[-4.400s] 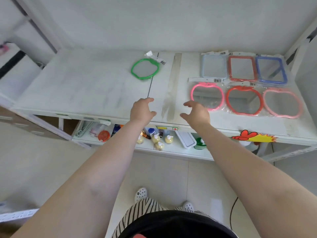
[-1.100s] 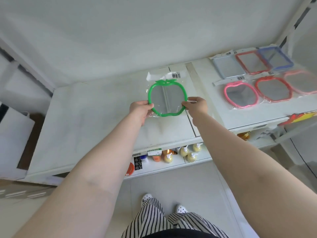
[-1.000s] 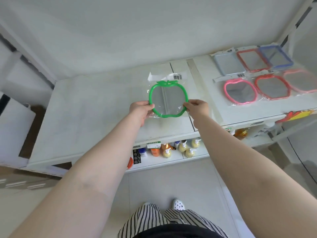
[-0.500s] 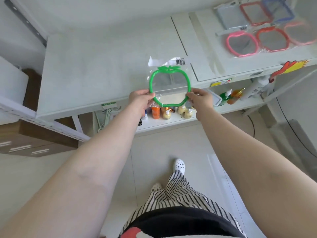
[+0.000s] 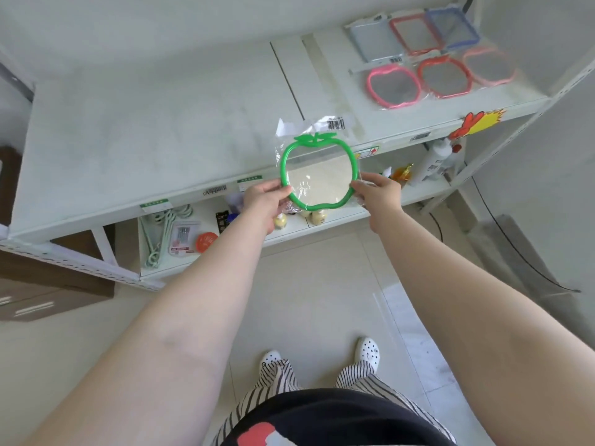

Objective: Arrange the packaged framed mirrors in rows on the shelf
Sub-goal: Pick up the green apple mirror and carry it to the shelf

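Observation:
I hold a green apple-shaped mirror (image 5: 318, 175) in its clear bag in front of the white shelf's (image 5: 154, 123) front edge, off its surface. My left hand (image 5: 265, 201) pinches its left rim and my right hand (image 5: 376, 194) its right rim. At the shelf's far right lie two rows of packaged mirrors: a grey-blue rectangular mirror (image 5: 375, 43), a red rectangular mirror (image 5: 415, 33) and a blue rectangular mirror (image 5: 452, 27) behind, a pink apple mirror (image 5: 392, 86), a red apple mirror (image 5: 446, 77) and a light pink apple mirror (image 5: 489, 66) in front.
A lower shelf (image 5: 322, 220) holds small bottles, a white spray bottle (image 5: 434, 160), green hooks (image 5: 161, 230) and an orange round item (image 5: 206, 241). A brown cabinet (image 5: 48, 284) stands at left. A black cable (image 5: 508, 239) runs over the floor at right.
Both hands took the green mirror off the shelf and pulled it back past the front edge. My view has tilted down toward the floor.

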The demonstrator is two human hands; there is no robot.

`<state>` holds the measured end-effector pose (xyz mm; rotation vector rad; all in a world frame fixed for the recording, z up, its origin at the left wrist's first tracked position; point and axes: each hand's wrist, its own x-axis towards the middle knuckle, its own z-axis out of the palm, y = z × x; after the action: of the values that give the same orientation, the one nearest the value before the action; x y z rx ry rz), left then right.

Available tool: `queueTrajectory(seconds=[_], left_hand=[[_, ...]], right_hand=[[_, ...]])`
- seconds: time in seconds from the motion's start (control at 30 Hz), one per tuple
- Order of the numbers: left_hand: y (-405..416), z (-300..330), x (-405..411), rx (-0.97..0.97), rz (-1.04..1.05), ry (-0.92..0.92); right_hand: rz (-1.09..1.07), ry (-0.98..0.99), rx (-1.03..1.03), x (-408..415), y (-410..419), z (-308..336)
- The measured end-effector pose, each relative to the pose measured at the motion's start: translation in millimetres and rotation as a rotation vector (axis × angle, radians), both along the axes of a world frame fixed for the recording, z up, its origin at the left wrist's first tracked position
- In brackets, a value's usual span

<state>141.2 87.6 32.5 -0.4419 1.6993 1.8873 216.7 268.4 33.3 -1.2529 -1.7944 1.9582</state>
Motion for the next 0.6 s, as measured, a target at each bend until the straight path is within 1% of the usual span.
queueTrajectory(seconds=[0.3,0.47,0.6], left_hand=[[122,0,19,0.051,0.077,0.005],[152,3,14,0.05,0.159,0.0],[163,12,-3,0.054,0.204,0.031]], right_hand=[[0.067,-0.034,0.076,5,127,4],[0.117,-0.037,0.069,-12,160,5],[0.143,-0.031,0.055,-37,172,6]])
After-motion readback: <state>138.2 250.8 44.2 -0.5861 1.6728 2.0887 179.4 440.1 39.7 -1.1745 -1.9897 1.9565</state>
